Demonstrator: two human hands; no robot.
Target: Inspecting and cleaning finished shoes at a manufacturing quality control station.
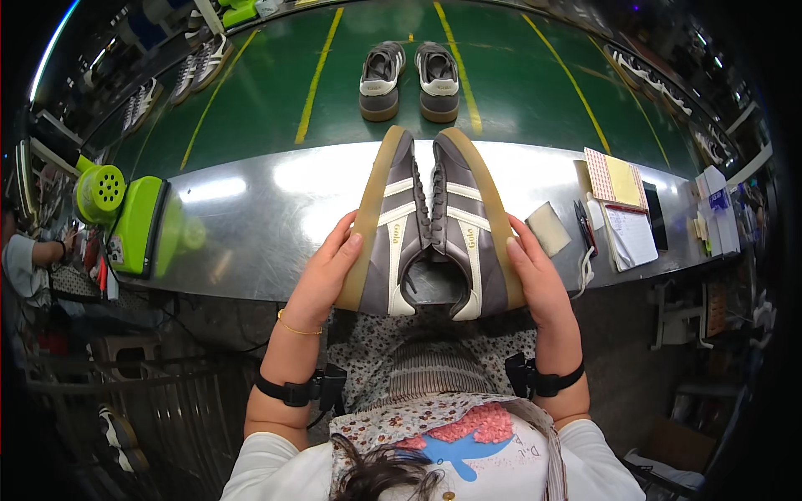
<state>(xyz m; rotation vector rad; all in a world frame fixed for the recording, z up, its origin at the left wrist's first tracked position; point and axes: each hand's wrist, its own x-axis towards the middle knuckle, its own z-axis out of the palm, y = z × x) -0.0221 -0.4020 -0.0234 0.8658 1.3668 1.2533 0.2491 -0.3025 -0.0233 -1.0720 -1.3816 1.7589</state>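
Note:
A pair of grey sneakers with white stripes and gum-coloured soles is held up over the metal table edge, toes pointing away from me. My left hand [332,265] grips the left sneaker [386,242] along its sole, thumb on the side. On the other side, my right hand [535,271] holds the right sneaker [474,238] the same way. Their laced sides face each other, nearly touching, and the collars open toward me. The fingers beneath the soles are partly hidden.
Another sneaker pair [381,82] stands on the green belt [259,100] beyond the metal tabletop [242,225]. A lime-green device [138,225] sits left. At right lie a beige sponge block [547,230], pliers [583,225], a notebook [628,238] and a white box [718,209]. Someone's arm [46,253] shows far left.

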